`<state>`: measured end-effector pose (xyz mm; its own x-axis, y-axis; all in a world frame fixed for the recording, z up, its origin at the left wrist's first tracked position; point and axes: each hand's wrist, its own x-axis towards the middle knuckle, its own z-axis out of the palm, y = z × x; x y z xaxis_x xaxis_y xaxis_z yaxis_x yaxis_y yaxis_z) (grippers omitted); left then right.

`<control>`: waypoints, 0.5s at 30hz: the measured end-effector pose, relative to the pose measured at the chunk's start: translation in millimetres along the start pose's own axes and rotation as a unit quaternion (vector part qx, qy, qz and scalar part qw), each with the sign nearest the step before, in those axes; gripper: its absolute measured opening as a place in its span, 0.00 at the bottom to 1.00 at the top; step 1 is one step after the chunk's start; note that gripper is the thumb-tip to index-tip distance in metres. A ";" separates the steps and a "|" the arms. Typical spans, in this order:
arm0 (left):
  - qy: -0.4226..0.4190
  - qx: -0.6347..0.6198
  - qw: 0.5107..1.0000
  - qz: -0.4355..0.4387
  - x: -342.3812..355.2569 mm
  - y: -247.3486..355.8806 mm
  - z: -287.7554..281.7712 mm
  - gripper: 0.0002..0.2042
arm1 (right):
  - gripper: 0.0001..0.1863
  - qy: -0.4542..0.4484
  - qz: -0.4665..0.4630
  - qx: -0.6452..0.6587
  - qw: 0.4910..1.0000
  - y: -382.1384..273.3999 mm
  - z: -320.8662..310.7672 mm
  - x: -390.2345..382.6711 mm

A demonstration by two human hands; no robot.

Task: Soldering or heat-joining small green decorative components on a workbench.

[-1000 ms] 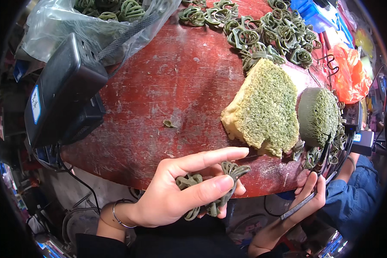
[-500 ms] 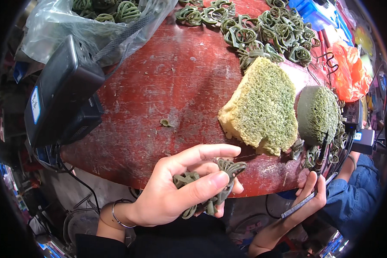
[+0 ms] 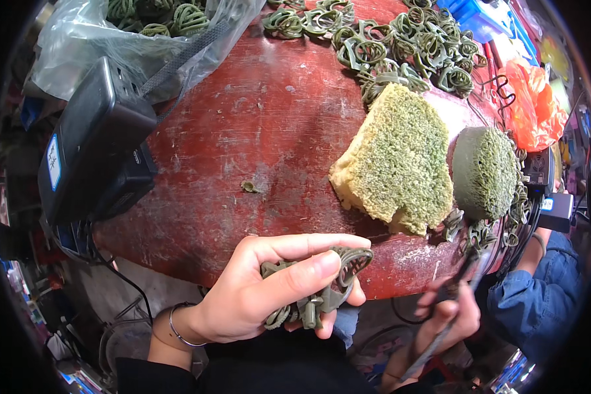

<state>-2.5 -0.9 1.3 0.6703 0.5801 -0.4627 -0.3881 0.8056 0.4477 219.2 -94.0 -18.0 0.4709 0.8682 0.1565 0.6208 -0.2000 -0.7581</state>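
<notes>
In my left hand (image 3: 262, 289), olive-green curled plastic or wax pieces (image 3: 308, 308) are held between thumb and fingers, just beyond the table's lower edge. My right hand (image 3: 450, 308), lower right, grips a dark pen-like tool (image 3: 463, 272) with a grey cord or strip; motion blurs it. A yellow foam slab (image 3: 391, 164) speckled with green powder lies above my hands, beside a round grey-green block (image 3: 484, 172) with a rough face. More green curled pieces (image 3: 368, 49) lie heaped across the far side of the red table (image 3: 256, 111).
At left stand black devices (image 3: 92, 144) with cables, beside a clear bag (image 3: 65, 46) of green pieces. At right are an orange bag (image 3: 532, 105), a blue bin (image 3: 473, 16), black boxes (image 3: 538, 171) and another person's denim sleeve (image 3: 532, 302) with part of an arm.
My right hand and its tool have moved left and down from beside the round block. The pieces in my left hand have tilted, and its index finger is lower.
</notes>
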 end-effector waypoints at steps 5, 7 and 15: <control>-0.003 0.000 1.000 -0.015 1.2 2.3 -0.1 0.19 | 0.23 -0.165 -0.051 0.055 0.983 -9.2 15.4 -2.3; -0.003 0.002 1.000 -0.019 0.7 2.9 -0.1 0.19 | 0.23 -0.169 -0.048 0.056 0.983 -9.4 15.8 -1.2; 0.060 0.053 0.997 0.000 3.2 3.6 9.5 0.26 | 0.32 -0.140 -0.064 0.011 0.988 -15.8 22.6 0.9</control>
<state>4.3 2.7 8.7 0.5876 0.5958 -0.5475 -0.3153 0.7917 0.5232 195.6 -79.7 -20.2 0.1965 0.9778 0.0731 0.6493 -0.0738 -0.7570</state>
